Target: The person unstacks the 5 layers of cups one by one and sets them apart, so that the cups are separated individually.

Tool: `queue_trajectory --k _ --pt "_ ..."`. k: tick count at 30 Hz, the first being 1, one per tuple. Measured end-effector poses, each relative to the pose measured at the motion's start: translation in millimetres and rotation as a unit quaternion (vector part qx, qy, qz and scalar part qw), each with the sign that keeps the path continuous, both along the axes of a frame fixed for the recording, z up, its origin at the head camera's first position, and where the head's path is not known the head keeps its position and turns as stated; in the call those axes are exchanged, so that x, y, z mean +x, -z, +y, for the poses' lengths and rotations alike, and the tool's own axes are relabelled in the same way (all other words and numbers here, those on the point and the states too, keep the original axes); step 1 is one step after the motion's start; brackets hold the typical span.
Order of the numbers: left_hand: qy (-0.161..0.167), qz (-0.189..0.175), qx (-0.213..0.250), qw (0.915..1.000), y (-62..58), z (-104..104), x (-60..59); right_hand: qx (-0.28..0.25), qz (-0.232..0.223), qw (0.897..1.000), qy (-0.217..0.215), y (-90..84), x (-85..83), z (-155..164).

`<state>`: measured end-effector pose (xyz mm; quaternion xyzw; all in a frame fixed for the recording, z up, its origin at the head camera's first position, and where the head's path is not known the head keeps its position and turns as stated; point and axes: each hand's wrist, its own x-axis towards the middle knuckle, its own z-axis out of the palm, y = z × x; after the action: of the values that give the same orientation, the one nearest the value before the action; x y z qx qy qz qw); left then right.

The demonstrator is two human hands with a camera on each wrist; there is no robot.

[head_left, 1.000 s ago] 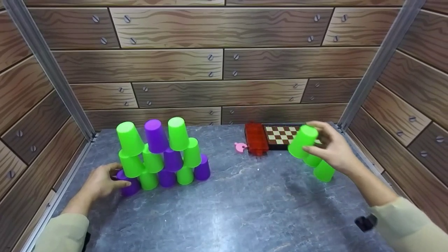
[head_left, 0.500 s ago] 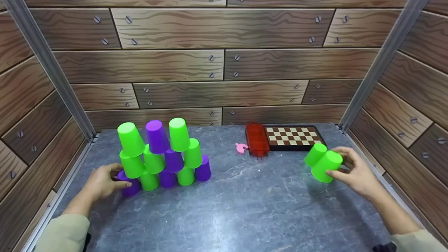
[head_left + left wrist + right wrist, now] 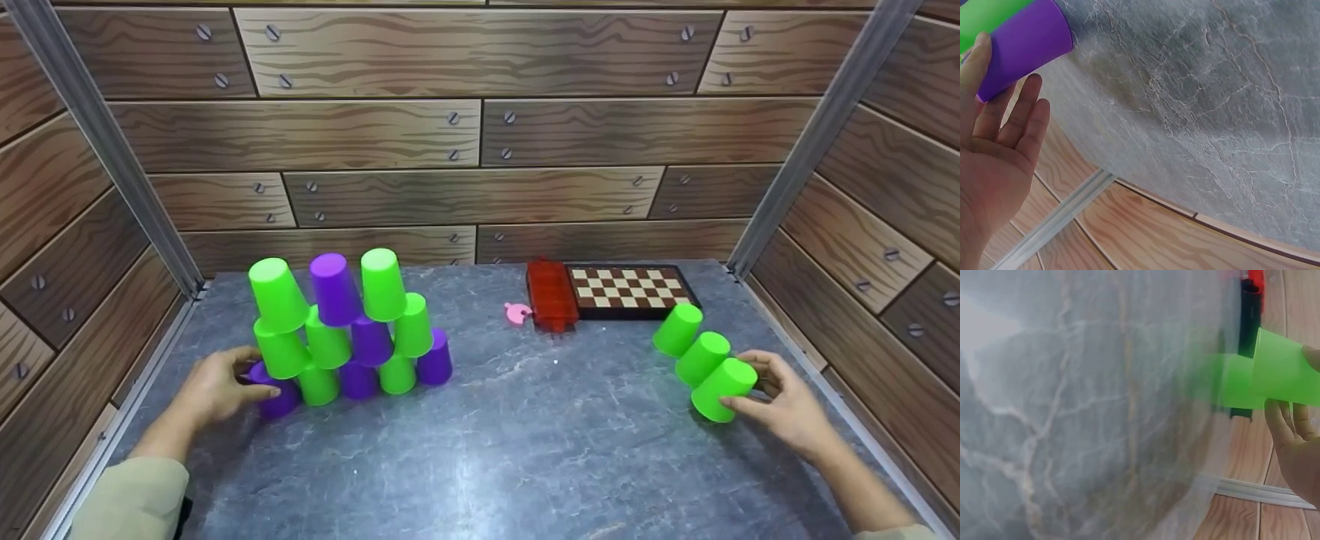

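On the left stands a tiered wall of upside-down green and purple cups [image 3: 328, 346], with three cups in its top row. My left hand [image 3: 217, 386] holds the purple cup [image 3: 279, 399] at the wall's bottom left corner, thumb and fingers on either side of it, as the left wrist view also shows [image 3: 1027, 45]. On the right, my right hand [image 3: 784, 412] grips an upside-down green cup [image 3: 721, 391] at the near end of a slanting row. Two more green cups, a middle one [image 3: 701, 358] and a far one [image 3: 677, 330], stand behind it.
At the back right lies a brown and cream checkered board [image 3: 630, 289] with a dark frame. A translucent red box [image 3: 552, 295] sits against its left side, and a small pink piece [image 3: 517, 313] lies beside that. Wood-patterned walls [image 3: 480, 135] enclose the grey marbled table [image 3: 495, 450].
My right hand has lowered its green cup and brought it toward me and rightward, to the near end of the green row. The left hand stays on the purple cup.
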<state>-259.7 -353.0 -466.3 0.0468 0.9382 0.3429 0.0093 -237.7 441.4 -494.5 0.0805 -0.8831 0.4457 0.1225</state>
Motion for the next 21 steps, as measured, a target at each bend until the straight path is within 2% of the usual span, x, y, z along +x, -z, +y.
queue_trajectory --k 8,21 --pt "0.0 0.001 -0.001 1.0 -0.7 0.4 0.8 0.012 -0.019 1.0 0.009 16.1 -4.3 9.4" --pt "-0.002 -0.008 -0.003 1.0 -1.3 -0.9 0.7 0.012 -0.004 1.0 0.018 23.6 -4.6 13.4"
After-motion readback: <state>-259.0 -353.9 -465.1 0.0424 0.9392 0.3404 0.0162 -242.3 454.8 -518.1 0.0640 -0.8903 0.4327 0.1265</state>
